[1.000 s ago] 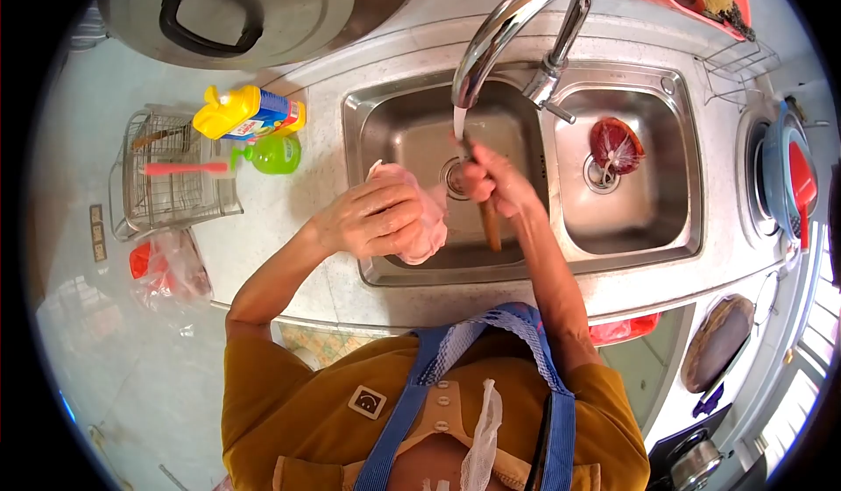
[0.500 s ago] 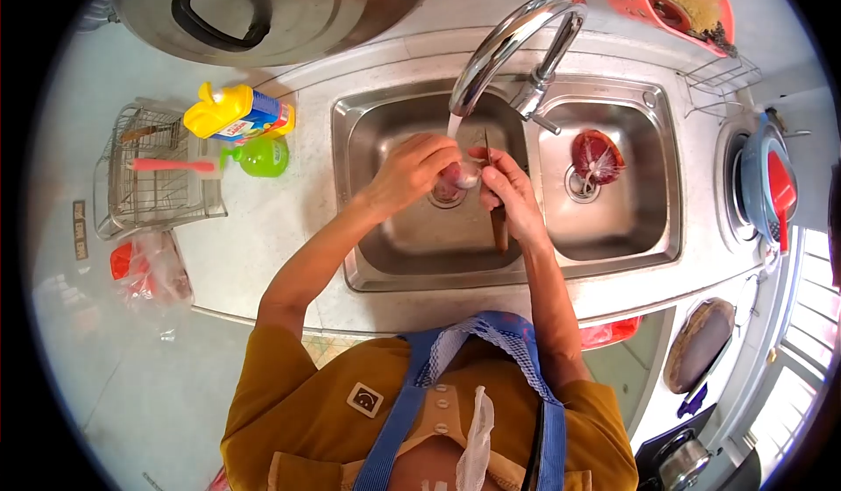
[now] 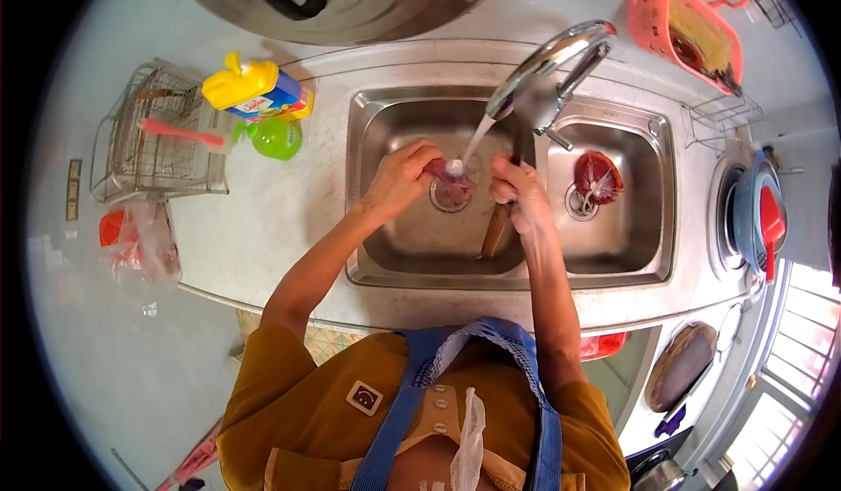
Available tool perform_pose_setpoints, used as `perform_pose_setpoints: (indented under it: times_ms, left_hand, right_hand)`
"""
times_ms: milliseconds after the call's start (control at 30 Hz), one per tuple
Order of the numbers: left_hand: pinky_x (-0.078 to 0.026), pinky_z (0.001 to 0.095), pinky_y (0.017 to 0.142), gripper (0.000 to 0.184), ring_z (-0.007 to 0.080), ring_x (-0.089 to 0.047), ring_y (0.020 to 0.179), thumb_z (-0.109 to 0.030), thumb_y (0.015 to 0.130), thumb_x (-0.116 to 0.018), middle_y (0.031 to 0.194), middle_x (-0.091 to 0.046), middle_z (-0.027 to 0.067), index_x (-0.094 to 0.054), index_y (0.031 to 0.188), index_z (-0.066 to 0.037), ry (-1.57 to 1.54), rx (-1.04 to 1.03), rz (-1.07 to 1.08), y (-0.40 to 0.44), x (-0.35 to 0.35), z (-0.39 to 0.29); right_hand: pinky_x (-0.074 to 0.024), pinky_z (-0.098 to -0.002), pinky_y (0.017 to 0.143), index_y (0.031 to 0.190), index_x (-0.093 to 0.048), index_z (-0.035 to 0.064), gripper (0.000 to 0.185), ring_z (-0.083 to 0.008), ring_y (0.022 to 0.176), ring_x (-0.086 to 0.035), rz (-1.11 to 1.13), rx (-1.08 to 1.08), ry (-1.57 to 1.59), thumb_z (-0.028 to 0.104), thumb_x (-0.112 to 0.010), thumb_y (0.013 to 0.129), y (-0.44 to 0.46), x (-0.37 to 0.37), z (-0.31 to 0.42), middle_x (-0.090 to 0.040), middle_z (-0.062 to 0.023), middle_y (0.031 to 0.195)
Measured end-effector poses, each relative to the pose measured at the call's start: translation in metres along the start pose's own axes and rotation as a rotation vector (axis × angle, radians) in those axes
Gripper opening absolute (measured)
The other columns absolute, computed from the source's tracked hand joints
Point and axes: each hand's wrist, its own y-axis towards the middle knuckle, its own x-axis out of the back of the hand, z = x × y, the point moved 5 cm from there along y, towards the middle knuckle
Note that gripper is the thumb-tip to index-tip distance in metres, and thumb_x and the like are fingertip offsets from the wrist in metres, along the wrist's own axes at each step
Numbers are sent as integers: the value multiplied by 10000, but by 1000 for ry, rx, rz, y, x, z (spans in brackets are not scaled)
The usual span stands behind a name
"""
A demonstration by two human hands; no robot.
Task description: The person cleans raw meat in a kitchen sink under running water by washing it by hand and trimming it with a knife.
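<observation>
My left hand (image 3: 405, 176) is closed on a small purplish-red and white piece that looks like a red onion (image 3: 437, 169). It is held in the running water (image 3: 477, 140) over the left basin (image 3: 394, 250). Reddish scraps (image 3: 451, 193) lie about the drain below, partly blurred. My right hand (image 3: 523, 195) is wrapped round a knife with a brown wooden handle (image 3: 496, 230); the dark blade points up toward the tap, apart from the onion.
A chrome tap (image 3: 547, 53) arches over the sink. In the right basin sits a dark red round thing (image 3: 597, 176) with clear plastic on it. A yellow bottle (image 3: 254, 92), a green soap bottle (image 3: 275, 139) and a wire rack (image 3: 158, 171) stand left; a pink basket (image 3: 653, 27) is at back right.
My hands have moved apart: the right one, with the knife, has drawn away to the right of the onion. My left hand has shifted slightly left within the sink. The view has shifted too.
</observation>
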Motion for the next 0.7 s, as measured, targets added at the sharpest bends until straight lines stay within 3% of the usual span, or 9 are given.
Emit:
perform_pose_setpoints:
  times_ms: [33, 167, 233, 267, 300, 367, 400, 600, 700]
  left_hand:
    - [-478, 354, 650, 225, 296, -578, 776, 38, 662, -604, 869, -561, 98, -562, 880, -3, -63, 98, -17, -4, 6, 7]
    - [-479, 354, 662, 257, 301, -582, 785, 36, 667, -621, 884, -566, 101, -568, 915, -7, -43, 117, -85, -17, 15, 17]
    - [-484, 349, 668, 286, 300, -586, 785, 30, 657, -647, 904, -579, 98, -587, 934, -15, -104, 144, -110, -19, 14, 18]
    - [-484, 349, 668, 286, 300, -586, 785, 30, 657, -647, 904, -579, 98, -587, 934, -15, -107, 140, -115, -18, 12, 17]
    - [-487, 346, 677, 293, 295, -588, 790, 27, 654, -657, 916, -585, 98, -597, 938, -17, -130, 142, -134, -17, 11, 16]
    - [-490, 343, 685, 301, 291, -590, 795, 24, 651, -667, 928, -591, 97, -606, 942, -20, -157, 151, -154, -17, 12, 16]
    - [-498, 321, 692, 311, 280, -598, 817, 45, 656, -643, 950, -596, 99, -608, 960, -12, -115, 127, -109, -14, 13, 12]
    - [-492, 346, 661, 263, 259, -590, 782, -19, 649, -658, 879, -599, 49, -617, 908, -35, 66, -36, -84, -1, 12, -6]
    - [-490, 346, 651, 240, 249, -583, 774, -26, 645, -643, 845, -592, 43, -621, 883, -56, 157, -84, -119, 1, 11, -9]
  right_hand:
    - [-231, -187, 449, 834, -560, 87, 21, -21, 469, -322, 32, -8, 132, 103, -567, 846, -1, 1, -1, -461, 55, 639]
    - [-251, -179, 465, 904, -574, 54, 120, -26, 488, -348, 175, -23, 173, 158, -591, 846, 7, 13, -17, -475, 59, 664]
    - [-267, -176, 488, 1060, -568, 7, 325, -36, 519, -356, 130, 260, -1047, 260, -599, 859, 16, 24, -34, -451, 71, 680]
    - [-430, -231, 664, 1174, -537, 16, 457, -118, 797, -524, 138, 477, -1101, 338, -604, 857, 13, 17, -35, -601, -37, 959]
    - [-430, -231, 664, 1174, -537, 16, 457, -118, 797, -524, 140, 480, -1108, 338, -604, 857, 6, 1, -23, -601, -37, 959]
    - [-427, -218, 655, 1289, -474, 84, 548, -98, 803, -496, 101, -138, -738, 412, -571, 862, -6, -14, -16, -585, -33, 1045]
    - [-262, -198, 503, 1331, -413, 57, 613, -48, 577, -311, 162, -95, -716, 417, -572, 861, -8, -26, -8, -374, 58, 698]
    - [-257, -189, 509, 1365, -381, 162, 568, -44, 603, -317, 330, -73, -918, 394, -556, 877, -9, -44, 16, -368, 75, 684]
    - [-258, -180, 512, 1355, -395, 142, 543, -39, 618, -331, 295, -122, -919, 339, -570, 880, -10, -49, 19, -392, 78, 692]
